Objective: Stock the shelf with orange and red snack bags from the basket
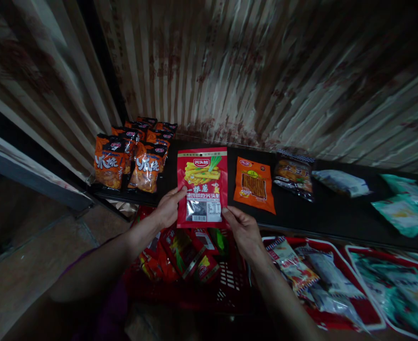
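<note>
Two arms (102, 263) reach out; the left hand (169, 207) and right hand (243, 230) pinch the sides of a red bag (202, 194) by a black shelf (308, 222). On the shelf, an orange bag (254, 184) lies to the right; a red basket (184, 294) of bags (182, 253) is below.

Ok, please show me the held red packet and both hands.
Red packet (202, 192): head view, middle of its front.
Left hand (168, 208): head view, back of the hand.
Right hand (246, 230): head view, back of the hand.
</note>
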The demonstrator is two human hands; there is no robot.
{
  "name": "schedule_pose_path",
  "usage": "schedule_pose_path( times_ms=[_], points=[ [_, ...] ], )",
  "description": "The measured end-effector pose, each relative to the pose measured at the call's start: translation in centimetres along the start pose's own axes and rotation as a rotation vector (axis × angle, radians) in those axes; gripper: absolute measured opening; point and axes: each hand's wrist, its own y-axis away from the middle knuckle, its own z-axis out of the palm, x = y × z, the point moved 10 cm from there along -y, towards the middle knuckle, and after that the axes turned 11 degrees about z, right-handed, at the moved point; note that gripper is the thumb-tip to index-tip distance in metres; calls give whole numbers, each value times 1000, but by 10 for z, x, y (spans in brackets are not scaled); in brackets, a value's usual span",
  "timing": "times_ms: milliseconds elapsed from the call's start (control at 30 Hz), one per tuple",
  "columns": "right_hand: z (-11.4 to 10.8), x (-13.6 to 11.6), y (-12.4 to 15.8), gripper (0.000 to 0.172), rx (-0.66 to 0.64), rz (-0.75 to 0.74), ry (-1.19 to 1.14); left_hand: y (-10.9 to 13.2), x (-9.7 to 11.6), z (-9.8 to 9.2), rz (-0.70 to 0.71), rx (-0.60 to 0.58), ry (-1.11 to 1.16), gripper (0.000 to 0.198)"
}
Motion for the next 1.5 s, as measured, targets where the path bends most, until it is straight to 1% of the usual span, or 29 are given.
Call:
schedule_pose_path(
  times_ms=[67, 200, 267, 333, 433, 500, 533, 600, 633, 700, 767, 833, 900, 967, 1100, 1200, 1267, 1300, 1400, 1500],
  points=[
    [-4, -3, 0, 38, 49, -50, 68, -1, -1, 0, -4, -10, -5, 20],
    [-15, -25, 10, 38, 248, -223, 302, 0, -3, 4, -3, -56, -29, 22],
    [-17, -33, 16, 37, 319, -270, 365, 1, -2, 6, 0, -70, -34, 24],
    [-17, -34, 19, 36, 333, -249, 336, 3, -1, 8, 0, -76, -34, 25],
    [-17, -26, 17, 36, 307, -170, 239, 4, -1, 9, -14, -81, -29, 29],
    [-17, -21, 14, 36, 291, -143, 218, 4, -2, 10, -28, -94, -19, 33],
    [-17, -20, 12, 37, 286, -146, 236, 4, -3, 10, -38, -103, -14, 35],
    [-16, -21, 10, 40, 301, -191, 345, 3, -5, 9, -58, -112, -7, 37],
    [-15, -26, 11, 42, 325, -245, 426, 3, -6, 9, -64, -110, -6, 37],
    [-11, -41, 19, 44, 402, -420, 609, 3, -6, 8, -66, -103, -8, 36],
    [-3, -57, 34, 39, 490, -639, 755, 3, -5, 8, -58, -99, -10, 34],
    [9, -67, 50, 35, 530, -831, 866, 3, -3, 9, -43, -96, -11, 33],
    [21, -70, 61, 39, 501, -952, 929, 4, 0, 10, -17, -89, -8, 32],
    [33, -70, 66, 47, 419, -1011, 947, 5, 2, 12, 0, -89, -2, 33],
    [54, -62, 66, 57, 264, -1001, 1009, 10, 6, 19, 17, -124, 30, 36],
    [67, -55, 66, 71, 203, -992, 1104, 14, 5, 26, -17, -191, 56, 40],
    [69, -52, 65, 81, 190, -987, 1129, 17, 4, 29, -39, -235, 47, 44],
    [68, -52, 64, 82, 194, -980, 1123, 18, 4, 30, -40, -257, 40, 46],
    [60, -54, 61, 74, 213, -946, 1028, 23, 5, 37, -37, -345, 43, 47],
    [48, -59, 58, 66, 227, -890, 808, 30, 7, 49, -9, -468, 44, 41]
  ],
)
